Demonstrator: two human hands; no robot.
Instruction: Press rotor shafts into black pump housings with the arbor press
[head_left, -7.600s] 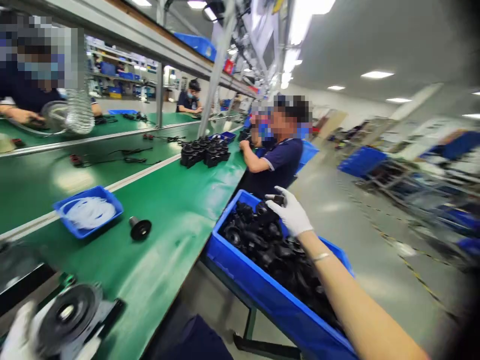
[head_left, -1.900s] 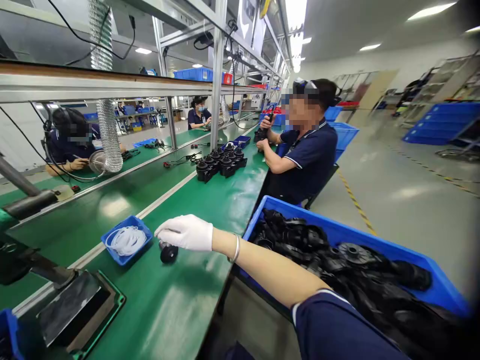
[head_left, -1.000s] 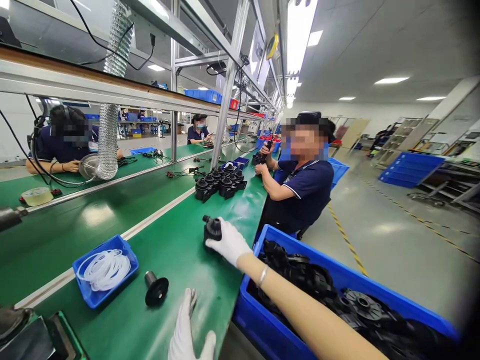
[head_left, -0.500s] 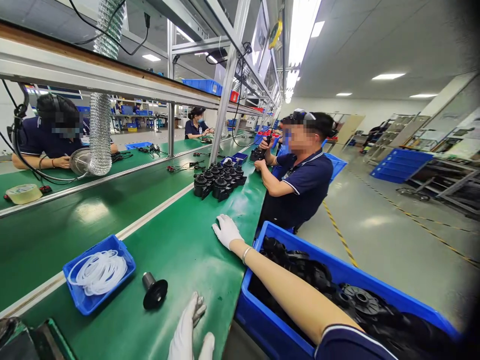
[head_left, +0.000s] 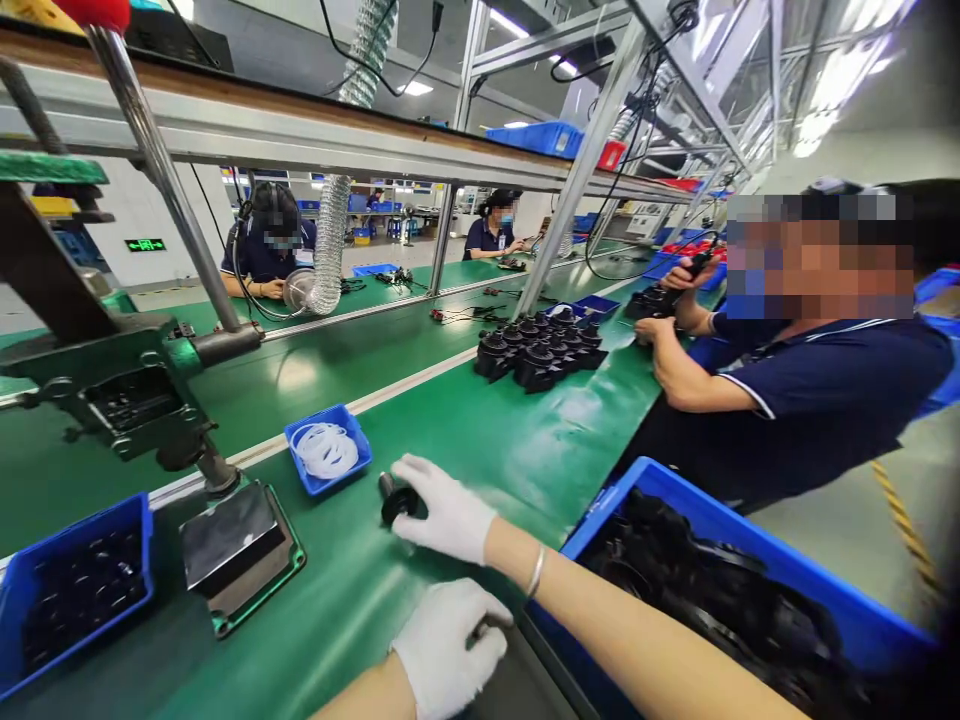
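My right hand [head_left: 442, 510], in a white glove, reaches over a black flanged part with a short cylinder [head_left: 397, 498] lying on the green bench. Its thumb and fingers are apart on either side of the flange; whether they press on it is unclear. My left hand [head_left: 454, 645], also gloved, hovers near the bench edge. Its fingers are loosely curled, with a gap between thumb and forefinger and nothing seen in it. Beyond the black part sits a small blue tray [head_left: 367, 455] of coiled white tubing [head_left: 324, 450].
A green hand press [head_left: 247, 560] stands at left beside a blue bin of small black parts [head_left: 146, 570]. At right is a large blue crate [head_left: 645, 470] of black parts. Black housings [head_left: 536, 350] stand grouped farther along; a co-worker [head_left: 825, 370] works beyond the crate.
My right hand has come back from the far bench to the black flanged part. The left hand has shifted, fingers now curled. The view has turned left, bringing the press into sight.
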